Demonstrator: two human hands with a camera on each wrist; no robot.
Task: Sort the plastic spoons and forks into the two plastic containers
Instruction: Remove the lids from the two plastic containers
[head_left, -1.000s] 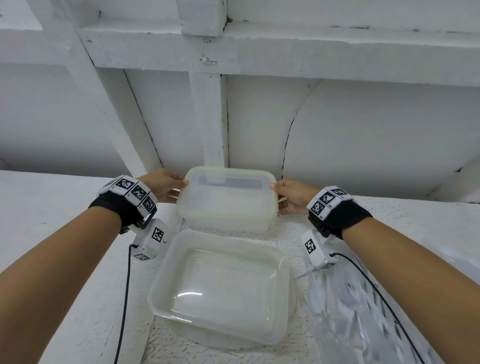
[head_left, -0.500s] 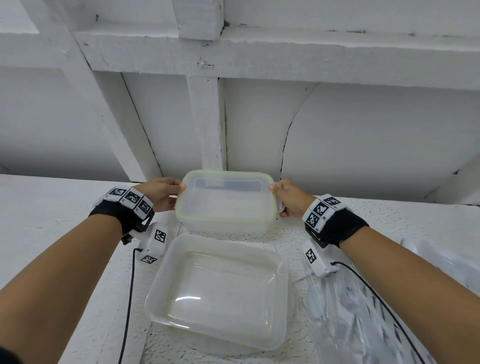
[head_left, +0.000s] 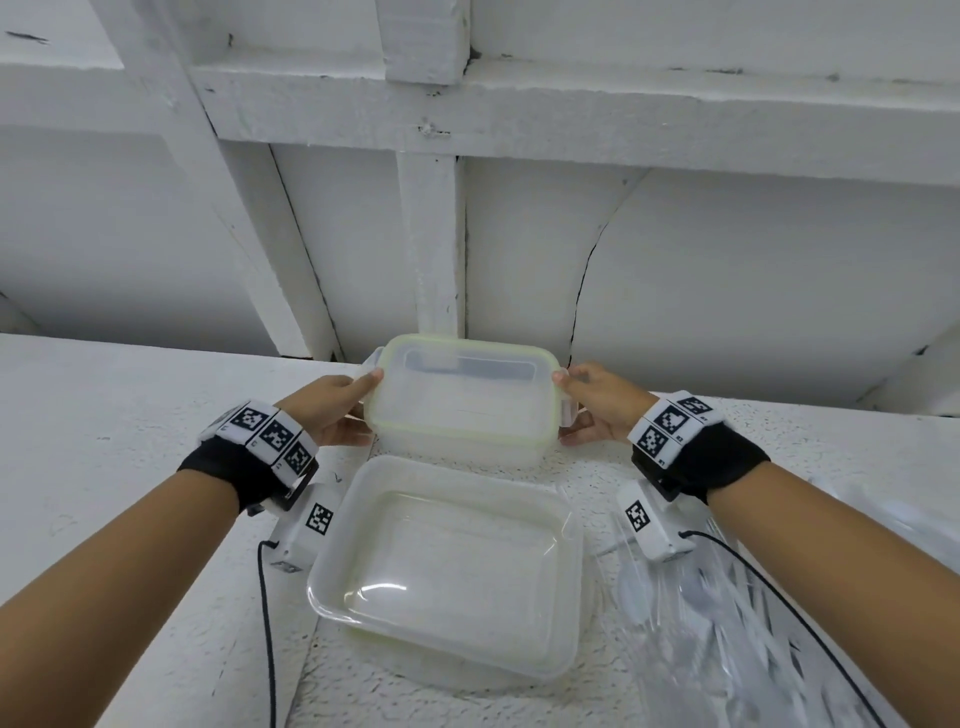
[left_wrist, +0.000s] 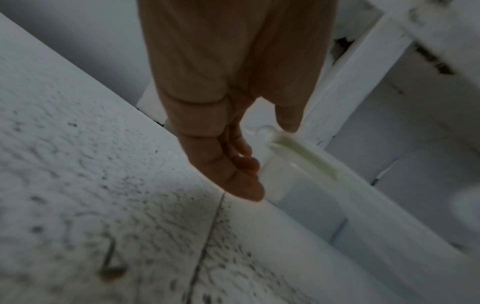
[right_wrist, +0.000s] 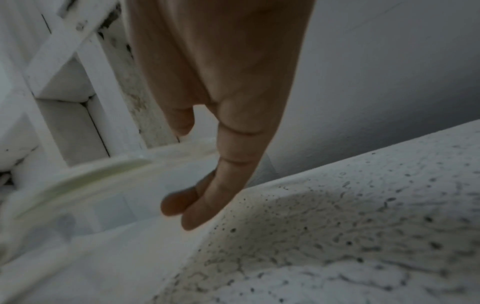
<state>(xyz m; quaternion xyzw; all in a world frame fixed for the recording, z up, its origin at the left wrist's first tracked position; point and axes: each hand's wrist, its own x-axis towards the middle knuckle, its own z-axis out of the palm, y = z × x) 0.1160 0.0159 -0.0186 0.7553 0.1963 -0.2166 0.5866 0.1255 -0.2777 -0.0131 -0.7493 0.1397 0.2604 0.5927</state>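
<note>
A clear plastic container with a green-edged lid (head_left: 457, 405) stands at the back of the white table. My left hand (head_left: 366, 405) holds its left end and my right hand (head_left: 574, 409) its right end, each thumb on the lid's rim and the fingers against the side below. The left wrist view shows the left hand (left_wrist: 267, 160) at the lid's corner (left_wrist: 301, 150). In the right wrist view the right hand (right_wrist: 182, 170) sits by the lid's edge (right_wrist: 85, 179). A second container (head_left: 447, 566), open and empty, sits nearer. Clear spoons and forks lie in a plastic bag (head_left: 727, 623) on the right.
The open container rests on its own green-edged lid (head_left: 363, 636). A white wall with beams (head_left: 431, 249) rises right behind the lidded container. Bare rough tabletop (head_left: 104, 467) stretches to the left. A black cable (head_left: 267, 623) hangs from my left wrist.
Both hands have stayed at the ends of the lidded container, and their thumbs have crept up onto the lid's rim. The containers have not shifted.
</note>
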